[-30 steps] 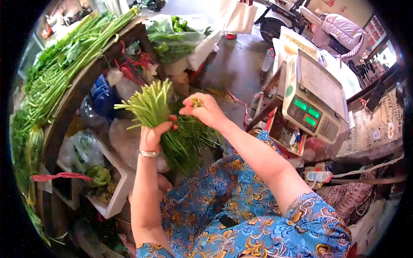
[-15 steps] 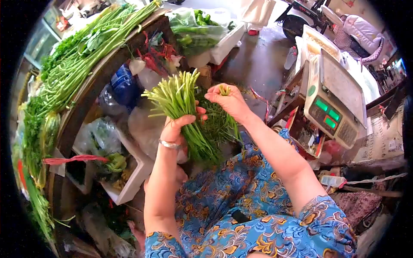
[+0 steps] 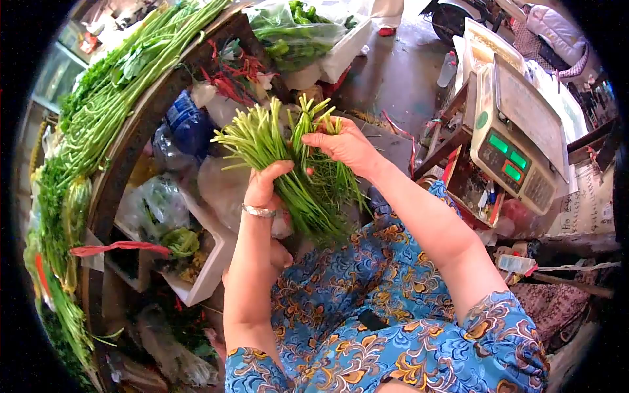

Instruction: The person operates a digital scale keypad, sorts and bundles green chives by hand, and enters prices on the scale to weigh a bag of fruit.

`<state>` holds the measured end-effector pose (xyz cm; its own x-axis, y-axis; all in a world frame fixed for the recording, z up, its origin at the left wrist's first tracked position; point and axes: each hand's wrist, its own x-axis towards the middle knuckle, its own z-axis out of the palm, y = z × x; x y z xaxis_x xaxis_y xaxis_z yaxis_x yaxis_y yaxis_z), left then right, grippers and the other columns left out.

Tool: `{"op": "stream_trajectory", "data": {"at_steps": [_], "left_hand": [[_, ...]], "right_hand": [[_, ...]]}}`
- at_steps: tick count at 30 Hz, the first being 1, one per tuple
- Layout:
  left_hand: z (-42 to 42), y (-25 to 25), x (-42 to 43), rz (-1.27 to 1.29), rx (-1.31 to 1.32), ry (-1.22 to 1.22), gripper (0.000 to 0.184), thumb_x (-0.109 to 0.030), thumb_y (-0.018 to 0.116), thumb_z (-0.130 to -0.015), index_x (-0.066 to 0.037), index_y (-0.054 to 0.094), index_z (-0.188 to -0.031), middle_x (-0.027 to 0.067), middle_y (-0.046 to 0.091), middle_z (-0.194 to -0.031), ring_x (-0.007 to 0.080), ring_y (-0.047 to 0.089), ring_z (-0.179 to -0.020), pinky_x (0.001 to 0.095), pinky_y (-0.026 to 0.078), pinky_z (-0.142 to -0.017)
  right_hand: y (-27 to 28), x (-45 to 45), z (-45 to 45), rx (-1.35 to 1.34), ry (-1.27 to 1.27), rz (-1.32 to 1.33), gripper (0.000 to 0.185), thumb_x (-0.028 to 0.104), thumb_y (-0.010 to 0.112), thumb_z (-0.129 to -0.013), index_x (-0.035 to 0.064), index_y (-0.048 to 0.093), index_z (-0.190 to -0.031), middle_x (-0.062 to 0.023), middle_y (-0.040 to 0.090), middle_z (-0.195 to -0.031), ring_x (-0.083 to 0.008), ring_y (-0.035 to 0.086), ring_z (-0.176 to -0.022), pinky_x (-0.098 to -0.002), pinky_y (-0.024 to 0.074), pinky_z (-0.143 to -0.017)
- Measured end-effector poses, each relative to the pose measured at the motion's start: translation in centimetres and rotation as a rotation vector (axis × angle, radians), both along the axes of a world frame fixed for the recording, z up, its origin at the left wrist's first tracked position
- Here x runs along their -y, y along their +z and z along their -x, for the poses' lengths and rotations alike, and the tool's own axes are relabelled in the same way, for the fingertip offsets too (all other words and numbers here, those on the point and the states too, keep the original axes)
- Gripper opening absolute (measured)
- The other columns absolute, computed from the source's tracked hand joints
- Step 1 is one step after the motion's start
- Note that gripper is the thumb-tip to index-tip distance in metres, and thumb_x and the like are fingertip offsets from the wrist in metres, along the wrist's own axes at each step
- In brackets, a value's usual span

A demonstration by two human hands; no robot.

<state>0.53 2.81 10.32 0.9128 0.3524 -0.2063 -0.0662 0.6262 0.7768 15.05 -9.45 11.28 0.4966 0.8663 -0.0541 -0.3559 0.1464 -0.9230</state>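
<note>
My left hand (image 3: 263,187) is wrapped round a thick bunch of long thin green stems (image 3: 259,137), their pale cut ends fanned out at the top. The leafy lower parts hang towards my lap. Close against the bunch on the right, my right hand (image 3: 339,147) pinches a smaller cluster of the same stems (image 3: 347,183), which trail below the fingers. A few pale ends stick up between the two hands. Behind and under the hands lies a dark heap of thin greenery, partly hidden.
Leafy greens (image 3: 134,98) line a curved ledge on the left. Below it are a white foam box (image 3: 213,255) and plastic bags (image 3: 157,203). Bagged green peppers (image 3: 295,39) stand at the back. To the right, a digital scale (image 3: 517,157) sits above a cluttered drawer.
My right hand has moved left against the bunch, and some stems now stand apart from it beside the fingers. The left hand keeps its hold. The view has shifted slightly.
</note>
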Motion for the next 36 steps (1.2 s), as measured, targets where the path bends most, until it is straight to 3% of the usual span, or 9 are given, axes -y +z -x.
{"op": "stream_trajectory", "data": {"at_steps": [2,7,12,14,17,25,33,35,36], "left_hand": [[-0.3,0.2,0.3,-0.137,-0.013,0.042,0.043,-0.002,0.058,-0.073,0.003,0.052,-0.115,0.0141,0.064,-0.097,0.0266,0.065,-0.075,0.0376,0.057,-0.067],[-0.5,-0.1,0.8,-0.125,-0.162,0.172,0.031,-0.003,0.067,-0.072,0.002,0.059,-0.102,0.0113,0.065,-0.084,0.0218,0.062,-0.059,0.0325,0.055,-0.054],[-0.7,-0.5,0.7,-0.143,-0.152,0.191,0.029,0.002,0.067,-0.072,0.001,0.06,-0.101,0.01,0.065,-0.083,0.0207,0.061,-0.058,0.0317,0.054,-0.052],[-0.7,-1.1,0.2,-0.17,-0.177,0.198,0.031,0.003,0.067,-0.072,0.001,0.059,-0.102,0.0095,0.065,-0.083,0.0202,0.061,-0.058,0.0315,0.054,-0.051],[-0.6,-1.5,-0.2,-0.186,-0.151,0.238,0.033,0.004,0.066,-0.072,0.001,0.058,-0.104,0.0088,0.064,-0.084,0.02,0.062,-0.061,0.0309,0.054,-0.053],[-0.1,-1.8,-0.7,-0.25,-0.152,0.278,0.031,0.005,0.066,-0.072,0.001,0.059,-0.102,0.0094,0.065,-0.087,0.0214,0.063,-0.065,0.032,0.055,-0.055],[1.1,-2.2,-2.2,-0.255,-0.216,0.341,0.029,0.007,0.066,-0.071,0.002,0.059,-0.099,0.0097,0.065,-0.085,0.0221,0.064,-0.065,0.0324,0.056,-0.055],[1.1,-1.9,-2.3,-0.246,-0.235,0.346,0.028,0.007,0.066,-0.071,0.002,0.059,-0.098,0.0098,0.065,-0.085,0.0221,0.064,-0.064,0.0325,0.056,-0.055],[1.1,-1.7,-2.3,-0.237,-0.253,0.349,0.028,0.007,0.067,-0.071,0.002,0.06,-0.097,0.0098,0.065,-0.084,0.0222,0.064,-0.064,0.0325,0.056,-0.055]], "right_hand": [[0.7,0.3,0.2,-0.059,0.031,0.043,0.017,0.005,0.067,-0.083,0.0026,0.063,-0.099,-0.002,0.064,-0.09,-0.0118,0.059,-0.078,-0.0275,0.0487,-0.07],[-0.1,-0.1,0.2,0.013,-0.032,0.027,0.012,0.005,0.068,-0.082,0.0019,0.062,-0.093,-0.001,0.063,-0.086,-0.0109,0.058,-0.075,-0.0263,0.0479,-0.068],[-1.7,-0.5,-0.1,0.126,-0.071,0.11,0.009,0.006,0.068,-0.081,0.0025,0.061,-0.085,-0.0012,0.063,-0.08,-0.0105,0.058,-0.072,-0.0252,0.0466,-0.067],[-2.0,-0.5,-0.1,0.199,-0.123,0.068,0.013,0.009,0.069,-0.08,0.0043,0.061,-0.09,0.0002,0.062,-0.075,-0.0054,0.052,-0.062,-0.0211,0.0405,-0.054],[-4.1,-1.0,-1.1,0.433,-0.15,0.225,0.017,0.004,0.066,-0.078,0.0016,0.061,-0.094,-0.0013,0.063,-0.077,-0.0079,0.056,-0.068,-0.0228,0.0445,-0.062],[-3.8,-1.0,-2.1,0.268,-0.325,0.191,0.018,0.002,0.063,-0.075,0.0026,0.063,-0.093,-0.0008,0.062,-0.079,-0.0102,0.057,-0.076,-0.0241,0.0459,-0.072],[-1.7,2.1,-6.9,0.149,-0.6,0.138,0.007,0.006,0.065,-0.082,0.0052,0.067,-0.088,0.0006,0.066,-0.083,-0.0085,0.057,-0.074,-0.0252,0.0472,-0.068],[-2.7,1.7,-6.9,0.497,-0.543,0.066,0.016,0.012,0.069,-0.079,0.0044,0.068,-0.093,-0.0021,0.067,-0.084,-0.01,0.058,-0.076,-0.0263,0.0476,-0.07],[-3.1,1.5,-6.4,0.495,-0.543,0.065,0.016,0.012,0.069,-0.079,0.0044,0.068,-0.093,-0.0021,0.067,-0.084,-0.01,0.058,-0.076,-0.0263,0.0476,-0.07]]}}
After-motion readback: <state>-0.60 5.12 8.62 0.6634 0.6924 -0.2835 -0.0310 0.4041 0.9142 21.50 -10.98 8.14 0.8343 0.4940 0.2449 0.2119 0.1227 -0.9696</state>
